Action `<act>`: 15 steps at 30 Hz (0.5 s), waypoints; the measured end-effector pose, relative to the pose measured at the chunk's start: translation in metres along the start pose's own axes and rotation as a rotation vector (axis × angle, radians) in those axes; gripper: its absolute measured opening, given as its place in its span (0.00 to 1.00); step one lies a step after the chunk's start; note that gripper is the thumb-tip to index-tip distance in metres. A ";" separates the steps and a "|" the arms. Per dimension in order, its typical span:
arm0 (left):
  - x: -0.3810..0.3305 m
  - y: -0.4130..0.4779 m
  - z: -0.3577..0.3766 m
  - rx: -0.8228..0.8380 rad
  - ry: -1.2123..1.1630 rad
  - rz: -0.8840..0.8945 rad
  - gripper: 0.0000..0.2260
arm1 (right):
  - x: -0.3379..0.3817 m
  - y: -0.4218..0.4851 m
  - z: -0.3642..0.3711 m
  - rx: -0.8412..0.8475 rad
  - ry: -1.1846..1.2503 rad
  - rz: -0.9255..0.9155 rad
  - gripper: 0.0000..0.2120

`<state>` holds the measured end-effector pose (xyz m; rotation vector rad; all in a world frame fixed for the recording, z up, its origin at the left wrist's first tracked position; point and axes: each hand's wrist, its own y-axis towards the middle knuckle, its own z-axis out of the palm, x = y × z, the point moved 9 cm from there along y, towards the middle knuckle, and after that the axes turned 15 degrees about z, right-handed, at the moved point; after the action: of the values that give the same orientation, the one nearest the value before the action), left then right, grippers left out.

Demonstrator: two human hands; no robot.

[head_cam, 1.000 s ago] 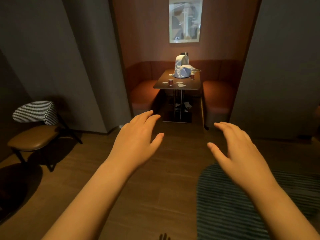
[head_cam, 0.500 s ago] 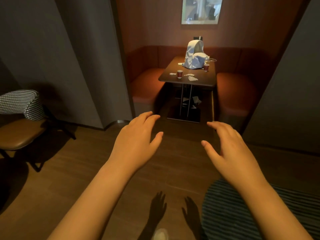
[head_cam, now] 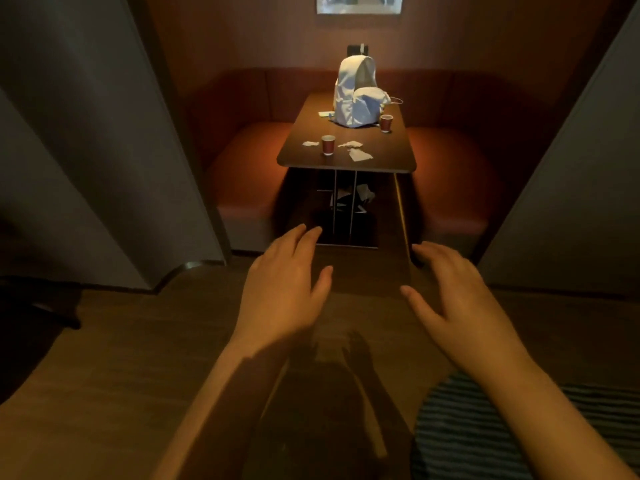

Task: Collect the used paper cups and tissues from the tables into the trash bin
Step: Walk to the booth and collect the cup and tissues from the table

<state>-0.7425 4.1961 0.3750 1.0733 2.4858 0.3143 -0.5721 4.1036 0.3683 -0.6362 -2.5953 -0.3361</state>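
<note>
1. Left hand (head_cam: pixel 284 292) and right hand (head_cam: pixel 453 296): both empty, fingers loosely spread, palms down over the floor.
2. Near cup (head_cam: pixel 328 144) and tissues (head_cam: pixel 360 154) lie straight ahead on the worktop (head_cam: pixel 384 157), well apart from the hands. Far cup (head_cam: pixel 385 123) sits back-right, just beside the backpack (head_cam: pixel 356 95).
3. Worktop's long axis runs away. Near cup is left of centre, so the left hand looks nearer.
4. Benches (head_cam: pixel 249 188) flank both sides; the only open approach is at the front edge.

The bench (head_cam: pixel 391 154) is dark brown. The near paper cup (head_cam: pixel 328 145) and the far paper cup (head_cam: pixel 385 123) are brick red with pale rims, and the crumpled tissues (head_cam: pixel 360 156) are white. The backpack (head_cam: pixel 356 98) is white with greyish shading; a small slip (head_cam: pixel 323 114) beside it looks pale yellow. The booth seats (head_cam: pixel 249 174) are rust orange, the back wall (head_cam: pixel 242 46) reddish brown. The side panels (head_cam: pixel 86 133) are plain grey, the floor (head_cam: pixel 121 358) is brown wood-grain, and the rug (head_cam: pixel 485 427) is dark with thin blue-grey stripes.
</note>
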 end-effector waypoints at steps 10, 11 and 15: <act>0.129 0.156 0.047 -0.035 0.055 -0.071 0.24 | -0.007 0.210 0.091 0.071 0.092 0.063 0.24; 0.141 0.180 0.047 -0.056 0.072 -0.066 0.24 | -0.008 0.235 0.098 0.075 0.101 0.057 0.23; 0.176 0.282 0.065 -0.074 0.009 -0.043 0.21 | -0.021 0.339 0.114 0.082 0.150 0.107 0.22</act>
<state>-0.6409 4.5187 0.3690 0.9892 2.4817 0.3955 -0.4315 4.4265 0.3021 -0.6905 -2.4088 -0.2332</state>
